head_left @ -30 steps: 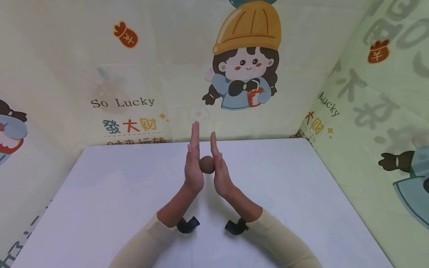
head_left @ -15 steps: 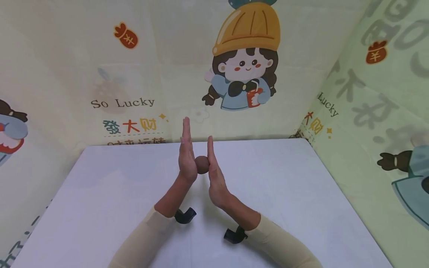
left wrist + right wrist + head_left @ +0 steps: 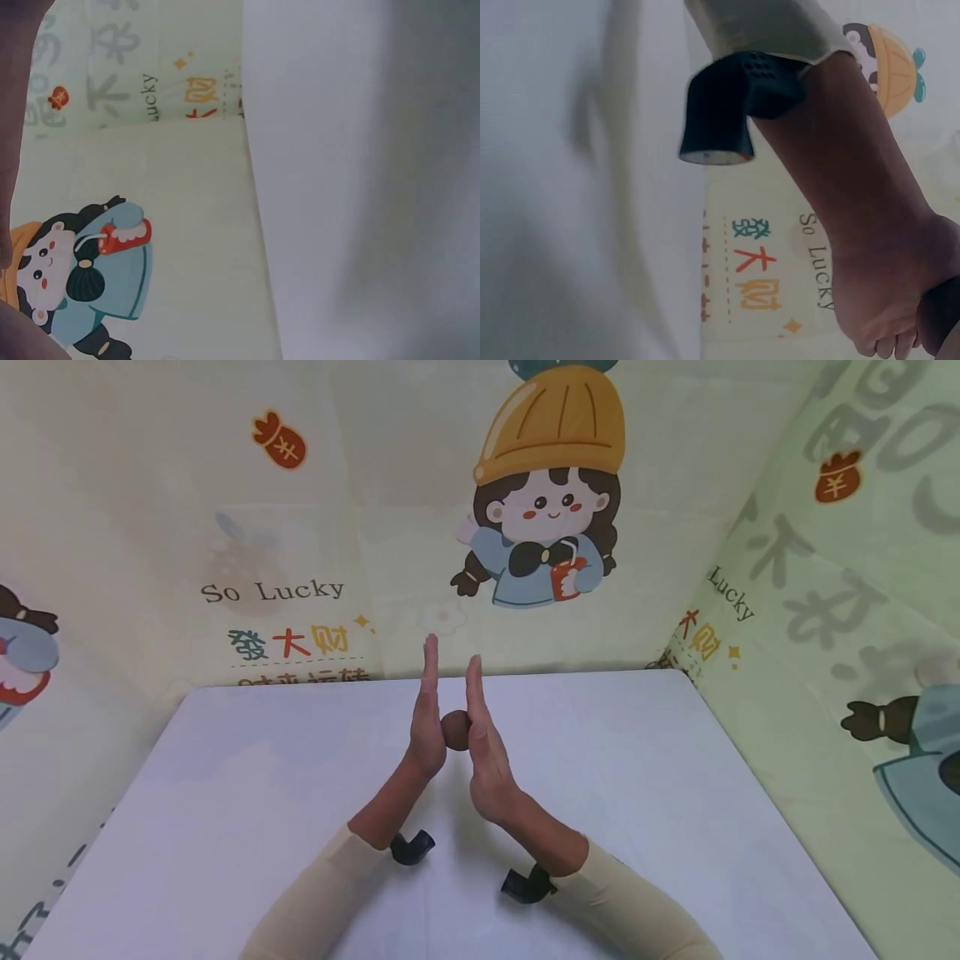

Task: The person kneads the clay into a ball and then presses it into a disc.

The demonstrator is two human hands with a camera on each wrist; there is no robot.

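A small round brown ball (image 3: 456, 730) sits between the person's two palms, held above the white table. Its material is hard to tell. My left hand (image 3: 428, 727) presses it from the left with straight fingers pointing forward. From the other side, my right hand (image 3: 487, 760) presses with its palm, fingers also straight. In the right wrist view the ball (image 3: 941, 311) shows dark at the right edge, against the left hand (image 3: 877, 292). The left wrist view catches only blurred parts of a hand along its left edge, and no ball.
The white table (image 3: 637, 793) spreads under both arms. Behind it and at both sides hangs a pale printed cloth (image 3: 397, 527) with cartoon figures and lettering. Black wrist cameras, one on the left wrist (image 3: 412, 848) and one on the right (image 3: 527, 885), hang below the forearms.
The palms slide against each other: the left hand goes forward and then back, the right hand back and then slightly forward. The ball shifts left, then a little right, staying between them.
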